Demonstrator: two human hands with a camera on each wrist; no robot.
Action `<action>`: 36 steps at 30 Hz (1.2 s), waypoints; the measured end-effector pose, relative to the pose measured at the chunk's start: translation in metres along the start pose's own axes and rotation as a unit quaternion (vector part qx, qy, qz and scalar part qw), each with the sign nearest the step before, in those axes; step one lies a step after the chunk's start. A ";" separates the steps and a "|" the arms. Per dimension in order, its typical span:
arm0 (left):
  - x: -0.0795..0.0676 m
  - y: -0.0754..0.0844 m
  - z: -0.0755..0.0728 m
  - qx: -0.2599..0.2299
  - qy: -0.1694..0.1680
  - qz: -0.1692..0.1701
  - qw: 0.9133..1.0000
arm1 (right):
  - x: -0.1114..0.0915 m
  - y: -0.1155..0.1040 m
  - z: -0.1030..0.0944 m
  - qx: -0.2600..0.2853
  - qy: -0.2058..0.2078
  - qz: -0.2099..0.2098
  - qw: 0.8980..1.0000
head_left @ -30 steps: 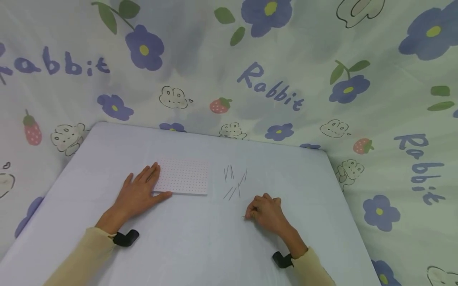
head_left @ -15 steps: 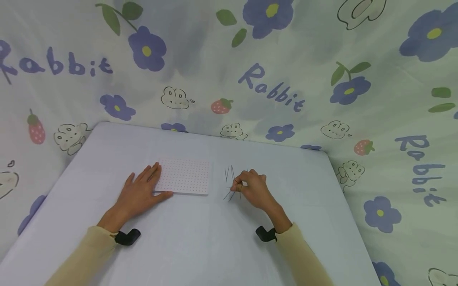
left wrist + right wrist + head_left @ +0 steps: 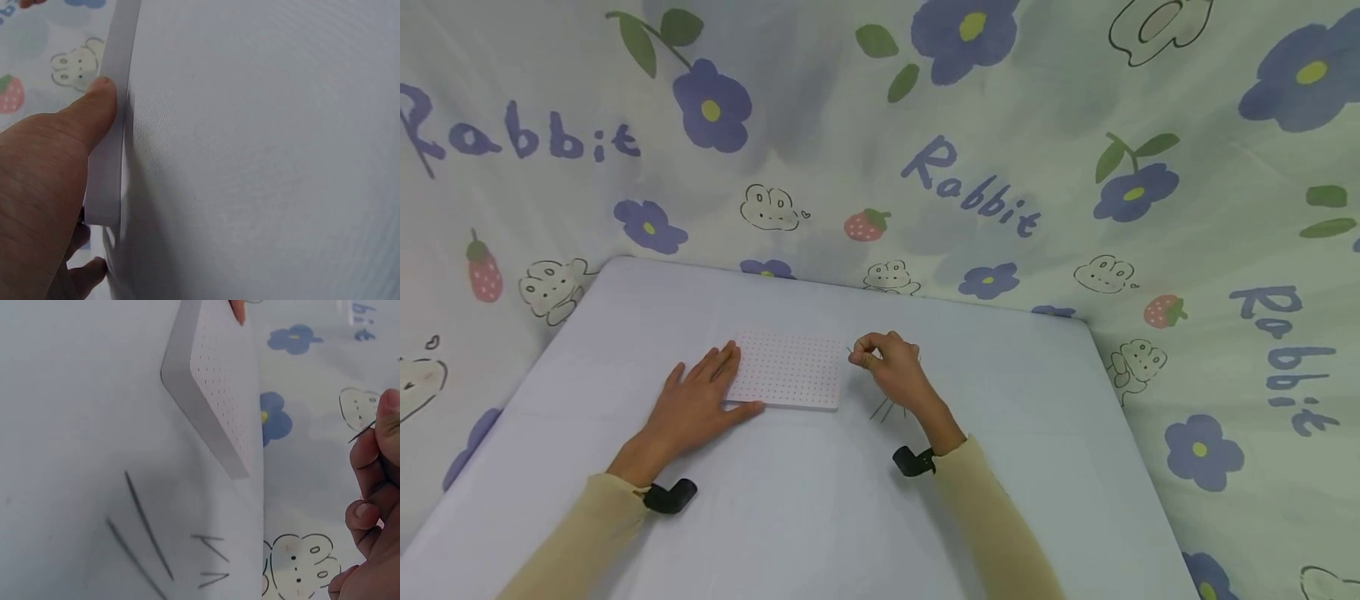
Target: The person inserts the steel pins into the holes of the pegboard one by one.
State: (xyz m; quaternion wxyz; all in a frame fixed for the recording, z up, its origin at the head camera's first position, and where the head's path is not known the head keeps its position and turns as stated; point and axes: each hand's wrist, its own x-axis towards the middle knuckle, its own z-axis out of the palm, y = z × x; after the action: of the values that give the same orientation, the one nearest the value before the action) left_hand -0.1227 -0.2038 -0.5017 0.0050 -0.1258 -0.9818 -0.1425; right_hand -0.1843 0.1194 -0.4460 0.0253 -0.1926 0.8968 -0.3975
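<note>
A white pegboard point(image 3: 786, 371), dotted with rows of tiny holes, lies flat left of the table's middle. My left hand point(image 3: 688, 412) rests at its left end with straight fingers, the thumb along the front edge; the left wrist view shows the thumb point(image 3: 94, 109) against the board's side. Just off the board's right end, my right hand point(image 3: 891, 367) pinches a thin dark needle-like rod point(image 3: 360, 434) between thumb and forefinger. Its tip pokes out past the fingertips in the right wrist view. Several similar rods point(image 3: 149, 524) lie loose on the table, some hidden under the right hand in the head view.
The white-covered table point(image 3: 820, 508) meets a fabric backdrop point(image 3: 820, 125) printed with flowers, rabbits and strawberries at its far and side edges. A black camera mount is strapped on each wrist, the right one point(image 3: 913, 461) over the table right of the board.
My right hand, with the thin rod in its fingers, has moved left and away from me, over the loose rods toward the pegboard's right end. The left hand has stayed on the board.
</note>
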 end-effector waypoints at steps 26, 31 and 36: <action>0.000 -0.002 0.002 0.000 -0.004 -0.003 1.000 | 0.050 -0.025 0.055 -0.083 0.024 0.004 0.996; 0.000 -0.003 0.003 -0.002 -0.006 -0.004 1.000 | 0.053 -0.025 0.065 -0.119 0.014 0.013 0.993; -0.001 -0.003 0.004 -0.002 -0.005 -0.004 1.000 | 0.053 -0.023 0.074 -0.140 0.017 0.015 0.990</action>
State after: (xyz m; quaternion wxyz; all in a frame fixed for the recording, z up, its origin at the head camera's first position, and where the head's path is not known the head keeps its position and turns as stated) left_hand -0.1226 -0.2061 -0.5062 -0.0008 -0.1223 -0.9820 -0.1440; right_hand -0.2110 0.0343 -0.4745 -0.0109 -0.1737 0.9468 -0.2706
